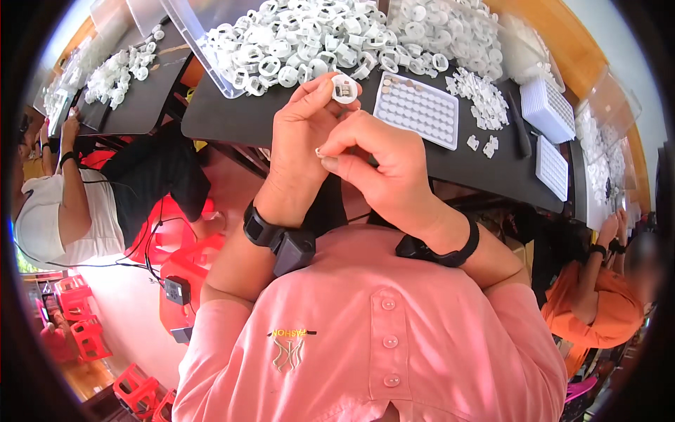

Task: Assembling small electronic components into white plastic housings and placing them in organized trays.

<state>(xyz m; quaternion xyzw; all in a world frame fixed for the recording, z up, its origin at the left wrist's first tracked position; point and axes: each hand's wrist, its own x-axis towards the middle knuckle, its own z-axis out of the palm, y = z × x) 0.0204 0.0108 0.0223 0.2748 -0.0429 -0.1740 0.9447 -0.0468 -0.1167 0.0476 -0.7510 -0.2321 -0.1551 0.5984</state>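
Note:
Between the fingertips of my left hand (pixel 304 123) is a round white plastic housing (pixel 344 89), its face turned up with a dark and metallic-looking insert in the middle. My right hand (pixel 383 155) is closed in a pinch on a tiny white piece (pixel 319 152), too small to name. That piece is close to my left palm, below the housing. Just beyond my right hand lies a white tray (pixel 450 130) with rows of round pockets. Several brownish discs (pixel 397 83) sit along its far edge.
A big heap of white round plastic parts (pixel 309 39) covers the far side of the dark table (pixel 218 119). Small white flat pieces (pixel 481 98) lie right of the tray. Farther right are a black tool (pixel 519 126), stacked trays (pixel 545 105) and another tray (pixel 552 169). People work on both sides.

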